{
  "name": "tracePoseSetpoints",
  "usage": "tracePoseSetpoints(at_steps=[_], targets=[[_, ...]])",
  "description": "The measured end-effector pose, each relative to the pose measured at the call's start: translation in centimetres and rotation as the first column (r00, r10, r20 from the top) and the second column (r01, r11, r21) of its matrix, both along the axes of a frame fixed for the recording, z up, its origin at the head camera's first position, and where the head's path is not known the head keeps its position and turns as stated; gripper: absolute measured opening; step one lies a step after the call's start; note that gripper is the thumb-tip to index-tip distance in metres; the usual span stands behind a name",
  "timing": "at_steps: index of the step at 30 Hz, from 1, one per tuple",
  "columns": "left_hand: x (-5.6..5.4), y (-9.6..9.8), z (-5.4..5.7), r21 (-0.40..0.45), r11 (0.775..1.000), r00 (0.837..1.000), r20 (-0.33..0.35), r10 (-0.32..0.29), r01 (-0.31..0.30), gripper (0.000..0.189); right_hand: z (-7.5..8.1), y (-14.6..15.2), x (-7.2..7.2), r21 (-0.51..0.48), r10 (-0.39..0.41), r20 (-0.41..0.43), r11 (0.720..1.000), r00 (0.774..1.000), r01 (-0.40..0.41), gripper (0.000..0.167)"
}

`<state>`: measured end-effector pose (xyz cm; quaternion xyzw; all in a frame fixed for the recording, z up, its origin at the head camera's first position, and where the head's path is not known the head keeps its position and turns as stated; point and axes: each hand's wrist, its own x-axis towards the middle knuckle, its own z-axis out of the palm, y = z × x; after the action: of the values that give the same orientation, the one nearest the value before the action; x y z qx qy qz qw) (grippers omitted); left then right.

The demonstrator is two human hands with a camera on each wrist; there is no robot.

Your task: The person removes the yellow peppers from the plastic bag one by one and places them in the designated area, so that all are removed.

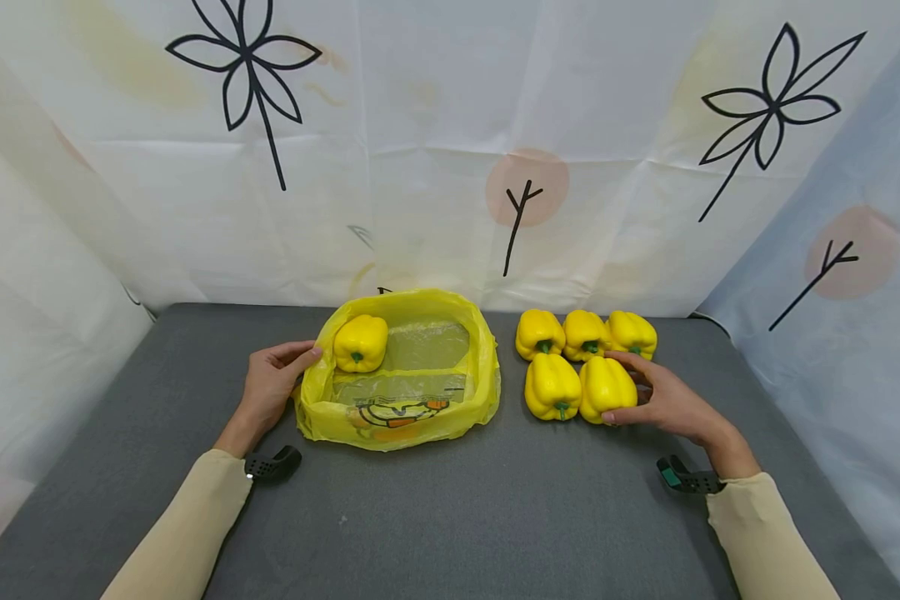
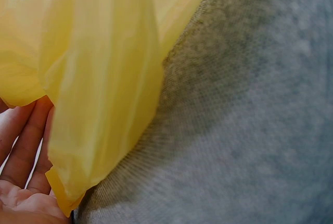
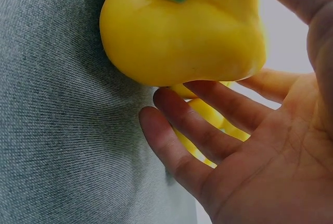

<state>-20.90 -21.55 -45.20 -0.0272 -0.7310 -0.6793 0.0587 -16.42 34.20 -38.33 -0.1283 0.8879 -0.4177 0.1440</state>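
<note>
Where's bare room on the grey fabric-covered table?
Bare tabletop lies in front of the open yellow plastic bag, between the beige-sleeved forearms, and left of the left hand. Right of the bag, five yellow bell peppers and the right hand crowd together.

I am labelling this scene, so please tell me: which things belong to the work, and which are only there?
Seemingly the job:
yellow bag, at the left grip
bagged pepper
front pepper at the right grip
four other peppers

Seemingly only surroundings:
grey table
printed backdrop
dark wristbands

There are six peppers (image 1: 552,387), one bag (image 1: 420,432), two wristbands (image 1: 272,463).
</note>
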Motion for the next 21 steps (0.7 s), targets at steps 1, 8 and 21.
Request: tracePoseSetpoints(at_steps=[1, 8, 21], targets=[[0.00, 0.00, 0.01, 0.000, 1.000, 1.000, 0.001, 0.001, -0.001, 0.046, -0.02, 0.01, 0.00, -0.001, 0.000, 0.000, 1.000, 1.000, 0.000, 0.095], [-0.05, 0.05, 0.03, -0.009, 1.000, 1.000, 0.005, 0.006, -0.006, 0.046, -0.08, 0.00, -0.10, -0.012, 0.005, 0.004, 1.000, 1.000, -0.005, 0.095], [-0.11, 0.00, -0.01, 0.023, 1.000, 1.000, 0.005, 0.004, -0.004, 0.044, -0.12, -0.03, -0.16, -0.011, 0.008, -0.048, 1.000, 0.999, -0.009, 0.091]])
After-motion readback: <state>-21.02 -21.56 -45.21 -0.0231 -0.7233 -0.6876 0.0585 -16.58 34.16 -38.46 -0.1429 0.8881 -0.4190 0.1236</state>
